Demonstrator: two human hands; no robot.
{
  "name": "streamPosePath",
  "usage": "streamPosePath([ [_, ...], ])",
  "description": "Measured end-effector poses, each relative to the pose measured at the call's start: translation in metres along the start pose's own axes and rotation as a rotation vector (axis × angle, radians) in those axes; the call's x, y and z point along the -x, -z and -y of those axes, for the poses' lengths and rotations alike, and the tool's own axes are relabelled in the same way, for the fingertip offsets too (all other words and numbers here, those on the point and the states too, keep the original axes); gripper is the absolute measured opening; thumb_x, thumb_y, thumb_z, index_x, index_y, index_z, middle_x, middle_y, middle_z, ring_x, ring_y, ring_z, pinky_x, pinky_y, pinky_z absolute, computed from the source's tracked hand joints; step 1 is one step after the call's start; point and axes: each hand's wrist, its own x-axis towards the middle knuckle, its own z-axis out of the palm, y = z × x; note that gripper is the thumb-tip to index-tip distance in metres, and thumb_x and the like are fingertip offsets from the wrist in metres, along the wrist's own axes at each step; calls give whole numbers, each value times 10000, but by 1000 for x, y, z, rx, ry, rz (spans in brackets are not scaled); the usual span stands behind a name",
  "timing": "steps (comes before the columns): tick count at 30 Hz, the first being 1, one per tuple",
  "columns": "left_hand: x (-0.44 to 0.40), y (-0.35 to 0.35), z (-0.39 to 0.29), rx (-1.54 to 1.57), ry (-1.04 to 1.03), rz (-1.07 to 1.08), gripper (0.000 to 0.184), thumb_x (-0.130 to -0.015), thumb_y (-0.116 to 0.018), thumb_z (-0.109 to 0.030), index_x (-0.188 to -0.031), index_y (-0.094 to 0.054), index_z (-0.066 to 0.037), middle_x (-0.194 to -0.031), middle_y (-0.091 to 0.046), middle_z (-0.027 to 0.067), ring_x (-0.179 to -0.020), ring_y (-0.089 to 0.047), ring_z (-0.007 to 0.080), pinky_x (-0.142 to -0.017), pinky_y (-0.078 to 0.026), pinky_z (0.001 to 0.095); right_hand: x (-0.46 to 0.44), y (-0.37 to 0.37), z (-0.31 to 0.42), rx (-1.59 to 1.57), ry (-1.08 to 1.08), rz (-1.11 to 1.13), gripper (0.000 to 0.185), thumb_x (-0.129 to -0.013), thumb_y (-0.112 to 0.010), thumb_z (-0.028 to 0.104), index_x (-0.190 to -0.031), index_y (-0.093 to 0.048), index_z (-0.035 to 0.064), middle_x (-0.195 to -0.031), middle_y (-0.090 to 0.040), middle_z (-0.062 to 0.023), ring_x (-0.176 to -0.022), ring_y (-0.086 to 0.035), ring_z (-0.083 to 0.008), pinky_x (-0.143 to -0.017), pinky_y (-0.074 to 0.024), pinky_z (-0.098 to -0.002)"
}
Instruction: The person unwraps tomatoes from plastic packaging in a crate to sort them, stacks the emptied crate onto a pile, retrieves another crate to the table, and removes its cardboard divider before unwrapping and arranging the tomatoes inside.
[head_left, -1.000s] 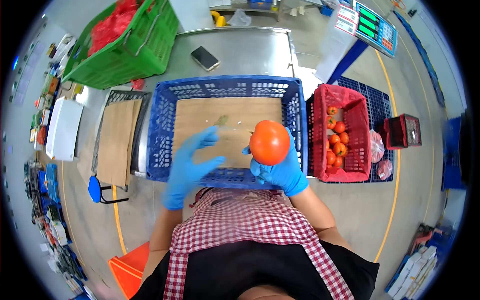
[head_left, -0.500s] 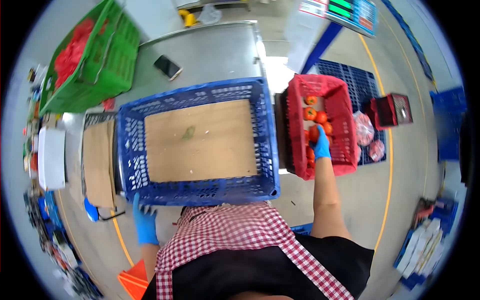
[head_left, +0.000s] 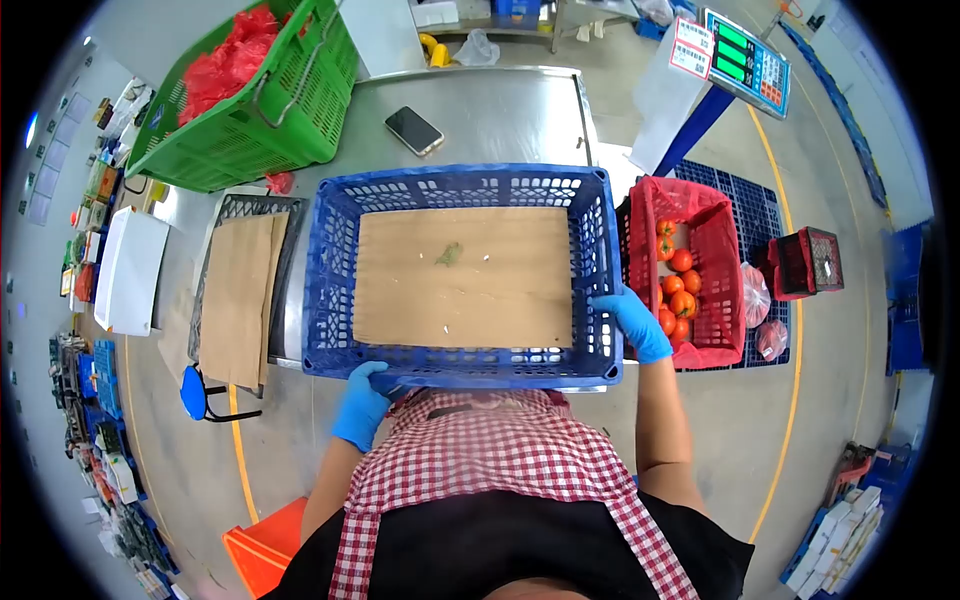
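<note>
A large blue plastic crate (head_left: 465, 380) lies in front of me on the metal table. Brown cardboard (head_left: 470, 300) lines its bottom, with a green leaf scrap (head_left: 449, 254) and small white bits on top. My right hand (head_left: 637, 325), in a blue glove, grips the crate's right wall, fingers hooked over the rim. At the front left, my gloved left hand (head_left: 363, 405) holds the crate's near edge; some fingers are hidden beneath. Several red tomatoes (head_left: 683, 303) lie in a red crate (head_left: 715, 270) just right of the blue one.
On the metal table (head_left: 480, 110) are a phone (head_left: 414, 131) and a green crate (head_left: 310, 120) with red bags. Cardboard sheets (head_left: 235, 300) lie at the left. A scale display (head_left: 745, 60) rises behind the red crate. Bagged produce (head_left: 755, 295) rests on a blue pallet (head_left: 755, 215).
My right hand has let go of a tomato in the red crate and moved left onto the blue crate's wall. My left hand has moved onto the crate's near edge. The view has shifted.
</note>
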Motion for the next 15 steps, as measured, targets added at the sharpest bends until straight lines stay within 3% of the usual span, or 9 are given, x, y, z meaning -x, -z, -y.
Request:
streamPosePath([
  [2,8,-14,-10,96,65,-1,191,-791,-538,-122,-942,-599,-23,-983,-642,133,-925,-608,292,-826,-504,403,0,5,1,171,51,-41,477,-664,-487,-58,-1133,-567,-18,-929,-638,-32,-783,-599,-139,-717,-491,-271],
  [6,8,6,-1,-668,-491,232,197,-801,-638,-38,-989,-583,-32,-945,-629,135,-892,-616,209,-770,-528,368,44,-14,13,337,205,-212,475,-685,-453,-43,-1149,-546,-1,-867,-615,-24,-735,-569,-120,-663,-482,-261],
  [7,-4,26,4,-844,-623,235,209,-773,-688,-8,-960,-598,-34,-953,-627,139,-875,-614,173,-746,-528,338,31,15,-19,299,111,-247,523,-671,-428,-44,-1179,-538,14,-818,-592,-8,-689,-554,-106,-592,-463,-244],
  [8,-16,24,7,-778,-595,278,208,-755,-687,8,-944,-608,-24,-950,-633,123,-867,-611,174,-757,-517,328,55,-5,9,228,96,-225,578,-638,-423,-44,-1200,-539,25,-782,-574,12,-645,-537,-87,-530,-426,-219],
  [9,-19,25,1,-391,-366,288,222,-759,-676,29,-967,-610,-15,-971,-638,122,-872,-615,178,-767,-518,328,67,-20,13,195,129,-188,628,-609,-425,-41,-1223,-536,27,-791,-584,13,-627,-532,-76,-514,-411,-200],
  [10,-23,22,-9,-1,-138,316,238,-764,-665,51,-989,-611,-5,-991,-643,121,-876,-620,183,-778,-519,328,67,-26,5,176,255,-282,348,-584,-497,-2,-908,-623,8,-632,-528,34,-501,-484,-99,-448,-373,-226],
  [11,-22,24,-16,387,92,364,255,-769,-654,72,-1011,-613,4,-1012,-647,119,-881,-624,187,-788,-521,328,71,-32,7,201,288,-296,404,-573,-496,-1,-953,-631,-7,-657,-548,24,-538,-501,-101,-479,-388,-217],
  [14,-3,26,-26,-879,-796,159,226,-781,-596,66,-1002,-613,16,-1009,-643,128,-906,-614,218,-819,-508,351,78,-52,20,92,313,-282,540,-565,-478,-22,-1093,-591,-20,-850,-608,-15,-705,-563,-117,-580,-424,-201],
  [15,3,21,-31,-781,-732,148,243,-755,-604,71,-986,-618,-5,-989,-640,126,-889,-609,221,-829,-495,346,72,-43,17,32,320,-255,605,-568,-464,-37,-1165,-564,-27,-940,-626,-34,-781,-585,-127,-621,-440,-200],
])
